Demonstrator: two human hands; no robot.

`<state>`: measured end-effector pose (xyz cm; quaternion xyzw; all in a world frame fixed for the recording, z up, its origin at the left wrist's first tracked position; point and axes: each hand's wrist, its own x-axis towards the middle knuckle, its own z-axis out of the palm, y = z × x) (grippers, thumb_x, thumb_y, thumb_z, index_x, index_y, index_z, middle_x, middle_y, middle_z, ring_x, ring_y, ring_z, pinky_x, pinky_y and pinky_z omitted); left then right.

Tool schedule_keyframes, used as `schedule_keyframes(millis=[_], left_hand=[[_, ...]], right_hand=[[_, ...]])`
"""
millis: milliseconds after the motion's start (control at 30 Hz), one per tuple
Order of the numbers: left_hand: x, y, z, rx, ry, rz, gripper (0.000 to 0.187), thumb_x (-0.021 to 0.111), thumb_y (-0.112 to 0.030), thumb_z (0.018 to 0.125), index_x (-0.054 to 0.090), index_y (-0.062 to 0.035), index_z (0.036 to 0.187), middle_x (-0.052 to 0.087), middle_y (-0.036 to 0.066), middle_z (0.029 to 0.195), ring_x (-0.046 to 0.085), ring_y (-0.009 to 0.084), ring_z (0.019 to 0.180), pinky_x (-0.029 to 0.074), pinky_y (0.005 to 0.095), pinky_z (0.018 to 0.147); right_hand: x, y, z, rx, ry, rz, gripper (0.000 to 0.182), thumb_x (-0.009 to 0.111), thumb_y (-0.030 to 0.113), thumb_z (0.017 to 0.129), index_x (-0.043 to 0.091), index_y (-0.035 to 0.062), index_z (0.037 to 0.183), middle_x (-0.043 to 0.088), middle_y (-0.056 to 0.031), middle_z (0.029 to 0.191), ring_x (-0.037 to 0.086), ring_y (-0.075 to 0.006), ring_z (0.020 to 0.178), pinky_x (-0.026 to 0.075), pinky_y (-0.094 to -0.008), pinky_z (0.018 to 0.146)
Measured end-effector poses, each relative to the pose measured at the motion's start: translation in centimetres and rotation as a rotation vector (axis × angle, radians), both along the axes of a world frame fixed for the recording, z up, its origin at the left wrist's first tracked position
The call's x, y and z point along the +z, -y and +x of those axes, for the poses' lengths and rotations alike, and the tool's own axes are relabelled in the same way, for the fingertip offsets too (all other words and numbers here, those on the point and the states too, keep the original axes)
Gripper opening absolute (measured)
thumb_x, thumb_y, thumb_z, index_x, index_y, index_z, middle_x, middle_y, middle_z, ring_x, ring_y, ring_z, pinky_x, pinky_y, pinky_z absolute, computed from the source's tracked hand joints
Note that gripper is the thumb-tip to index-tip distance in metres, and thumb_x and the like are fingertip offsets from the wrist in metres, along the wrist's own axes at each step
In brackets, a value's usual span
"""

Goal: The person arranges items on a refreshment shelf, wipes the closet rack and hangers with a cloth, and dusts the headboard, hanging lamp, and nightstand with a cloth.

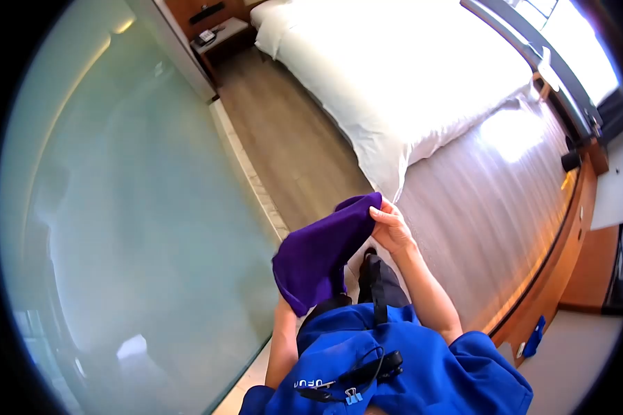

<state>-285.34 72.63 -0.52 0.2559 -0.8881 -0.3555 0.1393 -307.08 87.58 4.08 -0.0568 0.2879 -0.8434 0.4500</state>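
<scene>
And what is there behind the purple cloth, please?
Behind the purple cloth, the left hand is mostly covered, so its grip cannot be seen. Past the edges, dark trousers and floor show.

A white-covered bed (pixel 401 72) stands on the wood-toned floor (pixel 464 214).

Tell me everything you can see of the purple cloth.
The purple cloth is plain and looks like soft fabric. It is held up in front of the blue top, spread slantwise with loose folds. The right hand pinches its upper right end between thumb and fingers; the left hand is mostly hidden behind its lower left end, its grip unclear.
</scene>
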Motion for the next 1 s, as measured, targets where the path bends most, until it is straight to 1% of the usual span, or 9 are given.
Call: schedule_keyframes(millis=[200,300,367,467,600,700,833,900,1000], left_hand=[[2.0,7.0,-6.1,-0.031,-0.018,-0.448,0.041,0.07,-0.028,0.076,0.061,-0.0109,0.112,0.061,0.015,0.111,0.054,0.0376,0.111,0.039,0.0469,0.094],[12.3,9.2,-13.1,-0.14,0.117,-0.379,0.044,0.067,-0.025,0.076,0.06,-0.0066,0.116,0.062,0.015,0.113,0.054,0.0362,0.111,0.04,0.046,0.095],[16.0,12.3,-17.7,-0.141,-0.188,-0.42,0.039,0.065,-0.021,0.081,0.06,-0.0041,0.115,0.063,0.012,0.114,0.057,0.0312,0.11,0.041,0.0438,0.094],[11.9,20.4,-22.3,0.146,-0.224,0.308,0.028,0.062,-0.016,0.086,0.059,-0.0022,0.111,0.063,0.008,0.109,0.058,0.0226,0.102,0.044,0.0385,0.086],[10.3,30.9,-29.4,0.386,-0.158,0.8,0.019,0.057,-0.016,0.094,0.061,0.0013,0.101,0.065,0.003,0.093,0.058,0.01,0.085,0.047,0.0273,0.072],[2.8,37.2,-28.7,0.552,0.009,0.686,0.028,0.054,-0.025,0.096,0.067,-0.0025,0.084,0.063,0.003,0.066,0.062,0.0111,0.069,0.051,0.0227,0.066],[1.3,39.5,-35.0,0.65,-0.247,1.502,0.043,0.052,-0.041,0.095,0.063,-0.0039,0.112,0.069,0.013,0.093,0.068,0.0249,0.088,0.056,0.0371,0.077],[1.4,42.9,-41.3,0.548,-0.77,1.935,0.046,0.057,-0.034,0.093,0.055,-0.0015,0.126,0.065,0.017,0.113,0.065,0.0294,0.101,0.054,0.0407,0.085],[5.7,52.3,-49.4,0.546,-0.765,1.488,0.046,0.063,-0.021,0.089,0.051,-0.0001,0.128,0.061,0.016,0.119,0.062,0.0304,0.105,0.053,0.0407,0.088]], right_hand=[[0.5,3.4,-12.8,0.338,-0.829,0.726,0.015,0.077,0.005,0.077,0.065,-0.0017,0.083,0.07,-0.0071,0.081,0.064,-0.0115,0.078,0.051,-0.0255,0.075],[10.2,4.8,-20.1,0.529,-1.265,0.535,0.018,0.082,0.005,0.07,0.066,-0.0022,0.074,0.066,-0.0055,0.066,0.063,-0.0126,0.067,0.051,-0.0265,0.072],[6.2,8.2,-27.7,0.289,-0.424,-0.173,0.02,0.07,0.017,0.085,0.07,-0.0028,0.084,0.07,-0.01,0.073,0.068,-0.0226,0.073,0.053,-0.0333,0.077],[-2.4,17.6,-32.9,0.544,-1.264,0.474,0.029,0.053,0.021,0.097,0.062,0.0054,0.12,0.061,-0.0112,0.123,0.059,-0.0228,0.111,0.045,-0.0343,0.096],[-6.3,22.3,-28.6,0.701,-0.61,0.309,0.04,0.053,0.02,0.097,0.047,0.008,0.135,0.048,-0.0094,0.137,0.046,-0.0225,0.125,0.033,-0.0343,0.106],[-6.6,26.8,-31.8,0.674,-0.58,0.216,0.052,0.053,0.019,0.097,0.036,0.01,0.145,0.039,-0.008,0.148,0.037,-0.0223,0.135,0.024,-0.0342,0.114],[-4.6,40.6,-36.4,0.492,-1.127,0.296,0.056,0.055,0.018,0.096,0.035,0.0074,0.147,0.037,-0.0098,0.15,0.032,-0.0228,0.139,0.021,-0.0366,0.117],[-5.2,47.2,-37.1,0.535,-1.069,0.259,0.055,0.056,0.018,0.096,0.036,0.0054,0.145,0.039,-0.0128,0.148,0.033,-0.0236,0.138,0.021,-0.0374,0.117],[-6.2,55.2,-39.4,0.6,-0.988,0.208,0.053,0.056,0.017,0.095,0.039,0.0024,0.143,0.041,-0.0172,0.145,0.034,-0.0247,0.137,0.022,-0.0386,0.116]])
